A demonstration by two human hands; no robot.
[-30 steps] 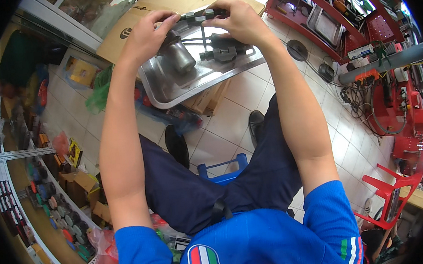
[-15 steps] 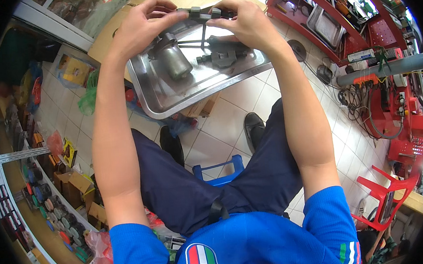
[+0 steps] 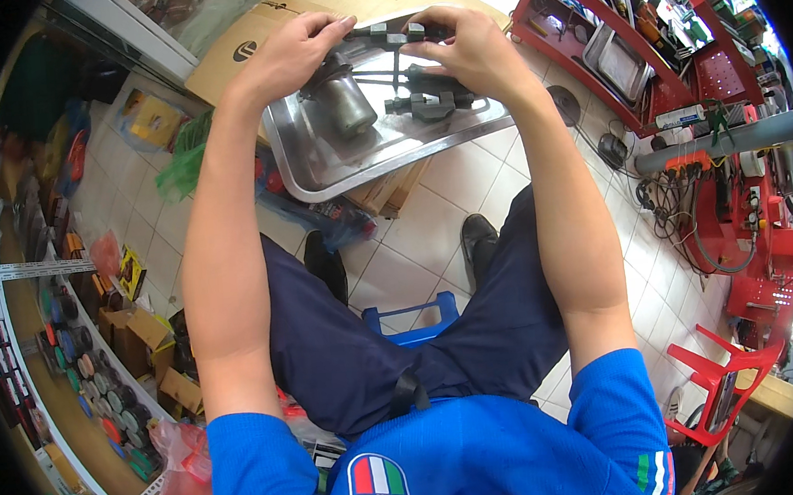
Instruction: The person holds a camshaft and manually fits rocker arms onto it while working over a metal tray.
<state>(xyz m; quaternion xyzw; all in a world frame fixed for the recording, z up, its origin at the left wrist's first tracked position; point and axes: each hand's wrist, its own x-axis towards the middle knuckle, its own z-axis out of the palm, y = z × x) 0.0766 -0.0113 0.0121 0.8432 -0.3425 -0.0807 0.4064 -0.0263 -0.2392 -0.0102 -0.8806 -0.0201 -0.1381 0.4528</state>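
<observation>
Both hands are at the far side of a shiny metal tray point(image 3: 318, 175), holding a dark metal bar-shaped part point(image 3: 384, 36) with blocky raised pieces. My left hand point(image 3: 296, 57) pinches its left end between thumb and fingers. At the other end, my right hand point(image 3: 475, 53) is closed round it, thumb underneath. Below the bar, in the tray, a grey metal canister point(image 3: 348, 104) leans with its top toward my left hand. Beside it lies a dark clamp-like metal block point(image 3: 431, 106), close under my right hand. Thin dark rods point(image 3: 374, 80) show between them.
The tray rests over a cardboard sheet point(image 3: 219, 71) and a wooden support point(image 3: 393, 191). A blue stool point(image 3: 411, 325) shows between my legs. Red tool shelving point(image 3: 606, 86) and a red chair point(image 3: 723, 381) stand right; a shelf of coloured discs point(image 3: 103, 388) stands left.
The whole view has shifted slightly, so the tray and cardboard appear further right. My left hand has moved a little right in the picture. Both hands still hold the bar-shaped part.
</observation>
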